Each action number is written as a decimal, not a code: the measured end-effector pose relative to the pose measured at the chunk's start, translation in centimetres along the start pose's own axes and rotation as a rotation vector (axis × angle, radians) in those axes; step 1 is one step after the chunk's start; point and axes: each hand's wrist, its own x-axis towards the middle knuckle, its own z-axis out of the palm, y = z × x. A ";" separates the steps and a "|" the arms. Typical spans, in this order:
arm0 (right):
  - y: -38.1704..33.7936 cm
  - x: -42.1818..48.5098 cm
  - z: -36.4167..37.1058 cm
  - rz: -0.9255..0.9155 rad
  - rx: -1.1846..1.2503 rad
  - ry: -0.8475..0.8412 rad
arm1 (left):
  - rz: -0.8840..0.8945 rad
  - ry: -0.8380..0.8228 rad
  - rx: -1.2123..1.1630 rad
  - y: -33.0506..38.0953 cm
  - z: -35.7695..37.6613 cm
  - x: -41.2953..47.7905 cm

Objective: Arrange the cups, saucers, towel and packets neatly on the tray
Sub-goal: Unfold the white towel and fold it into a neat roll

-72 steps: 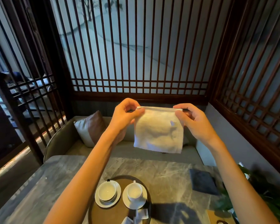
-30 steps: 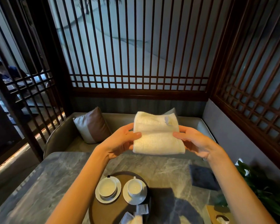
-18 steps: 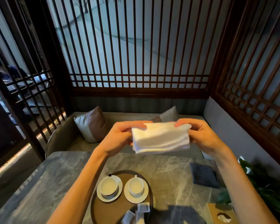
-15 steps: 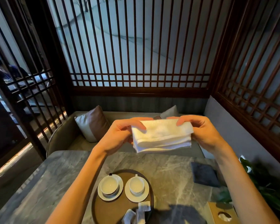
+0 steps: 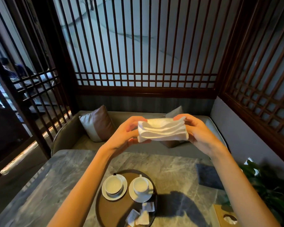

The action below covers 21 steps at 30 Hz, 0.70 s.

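Observation:
I hold a folded white towel (image 5: 162, 130) in the air above the table, my left hand (image 5: 126, 134) gripping its left end and my right hand (image 5: 197, 131) its right end. Below, a round brown tray (image 5: 111, 212) rests on the grey marble table (image 5: 59, 181). On the tray's far side stand two white cups on white saucers: the left cup (image 5: 113, 184) on its saucer (image 5: 114, 194), the right cup (image 5: 141, 184) on its saucer (image 5: 142, 197). Several white packets (image 5: 141, 214) lie loosely at the tray's near right.
A dark blue mat (image 5: 207, 176) lies on the table at right. A wooden tissue box (image 5: 226, 217) sits at the near right corner beside a green plant (image 5: 269, 190). A sofa with a brown and grey cushion (image 5: 97, 123) is beyond; wooden lattice screens surround.
The towel hung open from both hands at first; it has been folded over more than once into a compact band, now held at chest height.

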 end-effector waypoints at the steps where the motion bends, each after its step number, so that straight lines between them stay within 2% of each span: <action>1: 0.2 -0.2 -0.3 0.026 0.019 -0.037 | -0.009 0.014 0.020 -0.4 -0.2 -0.3; 5: 0.0 -1.1 -1.0 0.053 0.175 -0.222 | -0.005 0.033 0.065 -0.2 -0.5 -0.9; 7: -0.2 -1.4 -1.0 0.056 0.181 -0.259 | -0.003 0.037 0.043 0.2 -0.5 -1.0; 10: -0.4 -1.6 -0.7 0.055 0.109 -0.231 | 0.024 0.052 0.070 0.6 -0.3 -1.1; 16: -0.6 -1.9 -0.1 0.029 0.124 -0.180 | 0.103 0.069 0.150 0.6 -0.1 -1.4; 21: -0.6 -1.9 -0.2 -0.103 0.061 -0.207 | 0.183 0.105 0.192 0.9 0.0 -1.5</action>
